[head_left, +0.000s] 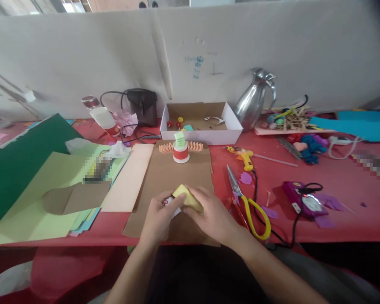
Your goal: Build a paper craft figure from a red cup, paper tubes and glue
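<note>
Two forearms (256, 253) end in left hand (158, 216) and right hand (215, 213), fingers (200, 195) gripping one yellow piece (190, 202) above one cardboard sheet (164, 177).

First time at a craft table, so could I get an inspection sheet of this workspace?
Surface: red-covered table, brown cardboard on it.
Work pieces: yellow piece, partly hidden; red-and-white cylinder with pleated paper strips, upright on the cardboard.
Clutter: yellow-handled scissors, yellow glue gun, purple scraps.
Hands: left hand and right hand both hold the yellow piece.
Cables: black cable right of the scissors; white cable further right.
Surroundings: whitish wall behind, silver jug before it.
</note>
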Available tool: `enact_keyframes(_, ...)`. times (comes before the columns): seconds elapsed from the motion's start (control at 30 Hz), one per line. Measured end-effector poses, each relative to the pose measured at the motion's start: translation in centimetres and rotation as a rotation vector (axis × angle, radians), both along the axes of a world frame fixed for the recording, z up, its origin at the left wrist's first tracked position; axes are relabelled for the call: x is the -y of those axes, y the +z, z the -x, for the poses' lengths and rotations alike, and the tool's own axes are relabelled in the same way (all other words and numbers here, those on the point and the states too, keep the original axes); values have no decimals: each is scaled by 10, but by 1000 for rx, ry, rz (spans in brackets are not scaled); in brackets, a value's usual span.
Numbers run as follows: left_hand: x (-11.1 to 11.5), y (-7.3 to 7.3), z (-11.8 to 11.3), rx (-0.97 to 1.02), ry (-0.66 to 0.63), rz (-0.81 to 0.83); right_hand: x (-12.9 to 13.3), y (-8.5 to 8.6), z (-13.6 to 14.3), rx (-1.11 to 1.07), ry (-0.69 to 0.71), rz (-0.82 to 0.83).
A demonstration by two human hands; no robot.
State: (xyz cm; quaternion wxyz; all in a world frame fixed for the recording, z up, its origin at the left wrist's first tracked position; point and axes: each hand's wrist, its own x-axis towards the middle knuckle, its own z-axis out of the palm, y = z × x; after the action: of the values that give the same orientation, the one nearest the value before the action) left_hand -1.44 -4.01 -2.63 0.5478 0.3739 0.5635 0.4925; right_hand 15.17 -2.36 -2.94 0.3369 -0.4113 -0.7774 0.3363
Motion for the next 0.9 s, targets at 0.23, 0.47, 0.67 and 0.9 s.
enact_keyframes(0.23, 0, 7, 9, 118, 71, 82, -2, 6, -4, -101, -82, 34)
enact_keyframes(0.47, 4, 2, 8, -188, -3, -137, -1, 5, 0, 26, -64, -28)
enact_keyframes(0.67, 5, 1, 8, -302, -140, -63, -3, -2, 2, 72, -92, -151)
enact_keyframes(0.9, 4, 6, 14, -331, -277, -149, -5, 4, -2, 154, -73, -170)
